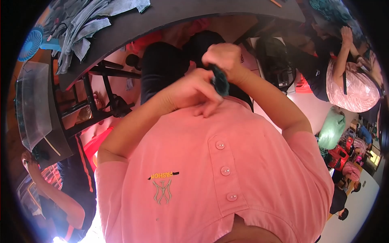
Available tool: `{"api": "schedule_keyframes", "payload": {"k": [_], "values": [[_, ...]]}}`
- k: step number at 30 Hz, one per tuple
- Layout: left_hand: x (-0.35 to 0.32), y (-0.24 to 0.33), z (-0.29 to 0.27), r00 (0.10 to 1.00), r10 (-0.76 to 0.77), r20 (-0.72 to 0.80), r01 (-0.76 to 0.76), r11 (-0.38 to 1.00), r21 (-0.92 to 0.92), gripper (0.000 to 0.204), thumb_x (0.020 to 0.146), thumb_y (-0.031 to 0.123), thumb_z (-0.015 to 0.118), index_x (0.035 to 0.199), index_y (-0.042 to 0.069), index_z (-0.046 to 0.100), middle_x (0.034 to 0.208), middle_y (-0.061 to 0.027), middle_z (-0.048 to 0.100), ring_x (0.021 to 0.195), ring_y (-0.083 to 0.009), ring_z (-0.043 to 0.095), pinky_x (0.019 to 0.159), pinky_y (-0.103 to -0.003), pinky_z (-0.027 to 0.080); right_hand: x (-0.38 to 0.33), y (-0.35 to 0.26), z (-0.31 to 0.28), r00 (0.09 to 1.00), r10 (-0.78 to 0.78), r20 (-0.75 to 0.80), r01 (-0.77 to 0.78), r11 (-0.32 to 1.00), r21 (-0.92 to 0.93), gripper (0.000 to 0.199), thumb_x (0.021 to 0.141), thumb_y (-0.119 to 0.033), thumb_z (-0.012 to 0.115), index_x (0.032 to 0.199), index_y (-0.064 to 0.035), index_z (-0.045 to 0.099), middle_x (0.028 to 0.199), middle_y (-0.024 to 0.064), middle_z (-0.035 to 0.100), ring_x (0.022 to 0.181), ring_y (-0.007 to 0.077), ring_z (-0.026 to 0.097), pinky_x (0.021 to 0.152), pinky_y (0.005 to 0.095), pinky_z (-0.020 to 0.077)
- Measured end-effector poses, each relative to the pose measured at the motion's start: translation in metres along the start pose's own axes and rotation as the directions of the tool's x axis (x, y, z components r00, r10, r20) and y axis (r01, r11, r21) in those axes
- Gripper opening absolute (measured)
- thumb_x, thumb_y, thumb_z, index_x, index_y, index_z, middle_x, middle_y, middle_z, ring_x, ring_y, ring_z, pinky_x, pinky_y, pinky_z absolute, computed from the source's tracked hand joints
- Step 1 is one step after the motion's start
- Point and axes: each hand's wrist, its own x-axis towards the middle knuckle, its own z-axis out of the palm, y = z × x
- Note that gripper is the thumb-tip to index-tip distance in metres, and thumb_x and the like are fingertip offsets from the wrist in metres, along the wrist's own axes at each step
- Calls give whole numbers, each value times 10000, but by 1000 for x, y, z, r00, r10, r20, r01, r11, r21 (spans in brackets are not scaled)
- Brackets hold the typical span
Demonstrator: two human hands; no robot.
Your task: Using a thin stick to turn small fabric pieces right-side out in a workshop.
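A dark green bundled cloth [220,81] is between my two hands, in front of my pink shirt and above my lap. My right hand [225,58] is closed in a fist at the bundle's upper end. Lower down and to the left, my left hand [195,90] pinches the bundle's side with thumb and forefinger. The other fingers of that hand are loosely bent and slightly blurred. Parts of the cloth are hidden in the grips, so its exact shape cannot be made out.
Grey-blue fabric pieces [83,30] lie on the dark table [170,17] ahead, beside a blue fan [31,43]. At left is a clear plastic bin [35,106], with a person's arm [56,198] nearby. Another person [352,83] works at right, near a green sack [332,128].
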Motion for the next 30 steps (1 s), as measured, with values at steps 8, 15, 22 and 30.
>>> {"api": "schedule_keyframes", "payload": {"k": [8, 15, 22, 30], "values": [[1, 6, 10, 947, 259, -192, -292, 941, -170, 321, 825, 222, 643, 892, -91, 621, 698, -256, 632, 452, -244, 566, 518, -337, 512, -13, -16, 55, 821, 559, 116, -335, 307, 891, 88, 755, -144, 658, 760, -111, 577, 656, 7, 564, 576, 86, 525, 514, 273, 398], [-15, 1, 9, 926, 349, 144, -330, 933, -140, 478, 899, 407, 573, 989, -54, 660, 834, -240, 641, 499, -223, 538, 564, -367, 469, 6, -23, 24, 861, 470, 194, -509, 796, 327, 63, 763, -123, 634, 782, -84, 588, 663, 45, 577, 573, 151, 556, 551, 276, 438], [-28, 6, -10, 795, 496, -349, -585, 780, -222, 409, 925, 354, 593, 990, -44, 659, 860, -121, 667, 641, -215, 561, 695, -384, 490, 44, -44, -24, 819, 573, 26, -543, 761, 354, 224, 754, -10, 630, 972, -49, 663, 882, 71, 604, 775, 156, 589, 647, 280, 468], [-21, 2, 0, 848, 443, -291, -504, 844, -183, 541, 941, 490, 512, 1025, -26, 653, 861, -103, 664, 670, -201, 592, 707, -352, 479, 61, -52, -39, 955, 295, -28, -281, 931, 233, 192, 777, 75, 619, 941, -25, 612, 738, 79, 568, 610, 224, 577, 532, 320, 453]]}}
